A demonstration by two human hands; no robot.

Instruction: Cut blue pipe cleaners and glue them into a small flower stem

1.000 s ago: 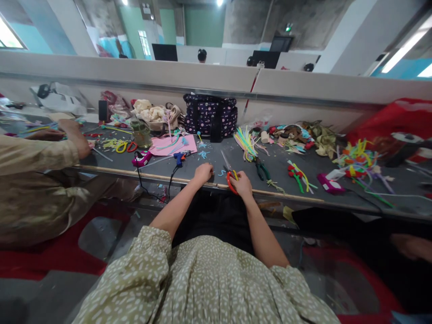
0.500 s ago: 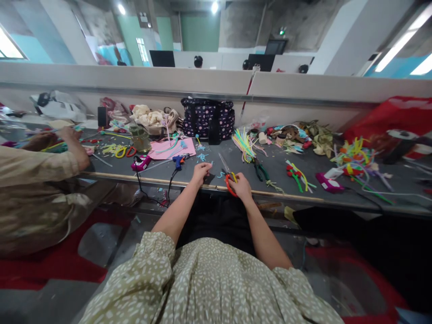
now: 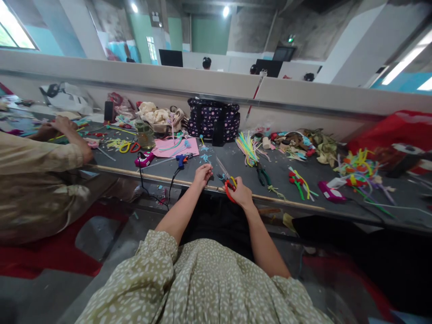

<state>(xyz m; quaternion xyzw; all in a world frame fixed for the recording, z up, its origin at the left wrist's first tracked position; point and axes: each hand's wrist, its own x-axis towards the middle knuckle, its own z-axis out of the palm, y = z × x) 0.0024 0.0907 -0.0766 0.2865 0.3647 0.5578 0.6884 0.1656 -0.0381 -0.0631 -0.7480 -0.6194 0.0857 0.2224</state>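
My left hand (image 3: 203,175) is closed in a pinch just over the table's front edge; what its fingertips hold is too small to make out. My right hand (image 3: 242,193) grips a pair of scissors (image 3: 230,183) by the red-orange handles. The blades stand apart and point away from me, up and to the left, with a gap between them and my left hand. Small light-blue scraps (image 3: 204,158) lie beyond my left fingertips. Beside my left hand rests a blue glue gun (image 3: 182,161).
Pliers (image 3: 261,174) and a bundle of pipe cleaners (image 3: 248,148) lie to the right. A pink sheet (image 3: 162,148), a glass jar (image 3: 145,135) and a patterned bag (image 3: 199,121) stand farther back. A co-worker's arm (image 3: 76,141) reaches over the table at left.
My view has shifted and tilted slightly, so the table's things appear a little farther right. Both hands keep nearly the same place, and the scissors stay in my right hand.
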